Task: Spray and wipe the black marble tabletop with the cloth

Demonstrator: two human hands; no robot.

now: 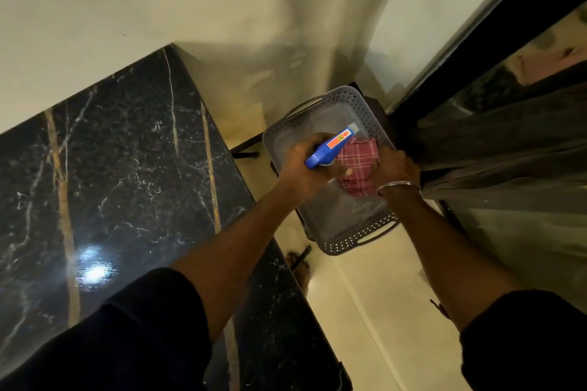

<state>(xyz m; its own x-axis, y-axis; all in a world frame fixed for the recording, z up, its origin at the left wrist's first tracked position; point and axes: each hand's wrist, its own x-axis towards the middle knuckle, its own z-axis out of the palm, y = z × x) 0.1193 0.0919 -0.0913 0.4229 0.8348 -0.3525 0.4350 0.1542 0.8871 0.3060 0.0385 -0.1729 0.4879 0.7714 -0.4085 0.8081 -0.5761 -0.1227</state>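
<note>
Well, left hand (303,170) grips the bottle (333,145), right hand (395,167) holds the cloth (357,154); tabletop (127,168) lies leftward, nearer the left.

The black marble tabletop (120,168), glossy with gold and white veins, shows one bright reflection of light near its front. Just beside its right edge, a grey perforated basket (359,236) sits on a dark stand (244,147) over the pale floor (381,295). A red checked cloth (355,152) is in the basket.
</note>
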